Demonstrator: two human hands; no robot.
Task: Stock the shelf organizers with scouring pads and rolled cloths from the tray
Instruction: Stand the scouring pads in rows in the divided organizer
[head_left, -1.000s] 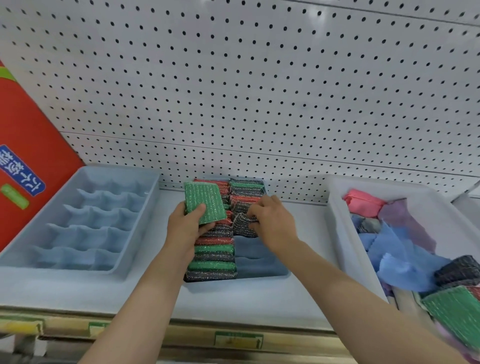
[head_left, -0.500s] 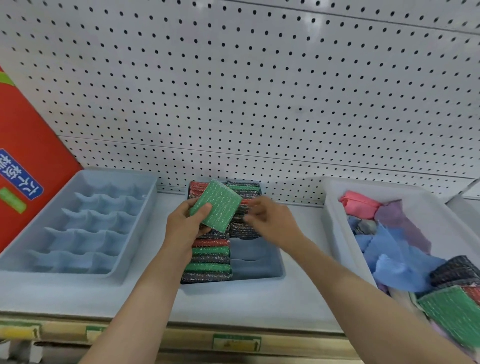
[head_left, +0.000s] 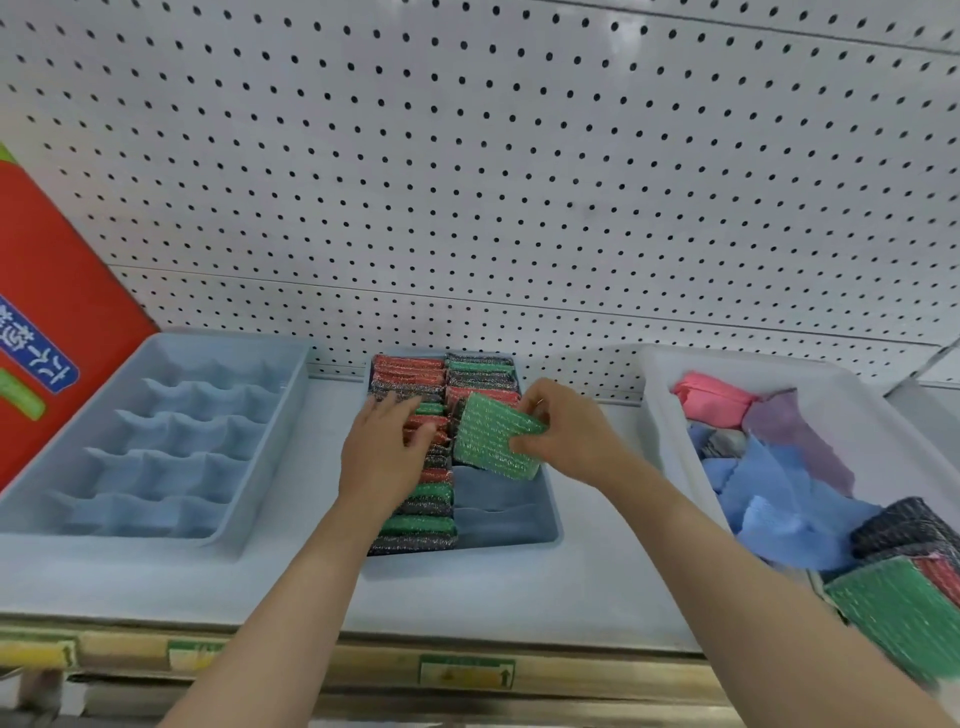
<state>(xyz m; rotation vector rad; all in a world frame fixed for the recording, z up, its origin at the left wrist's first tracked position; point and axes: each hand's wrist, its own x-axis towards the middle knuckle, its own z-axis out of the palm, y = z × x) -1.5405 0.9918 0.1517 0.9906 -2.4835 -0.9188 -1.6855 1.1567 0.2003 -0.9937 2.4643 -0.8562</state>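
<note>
The right hand (head_left: 563, 434) pinched a green scouring pad (head_left: 493, 441), tilted, over the organizer (head_left: 506, 525); at its nine o'clock, the left hand (head_left: 382, 457) lay flat, fingers straight, on stacked pads (head_left: 421, 519).

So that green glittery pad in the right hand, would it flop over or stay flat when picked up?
The green scouring pad probably stays fairly flat: the right hand pinches one edge, yet it juts out unsagging. It looks light, held by fingertips alone. Its rough, sparkly weave likely resists slipping.
</note>
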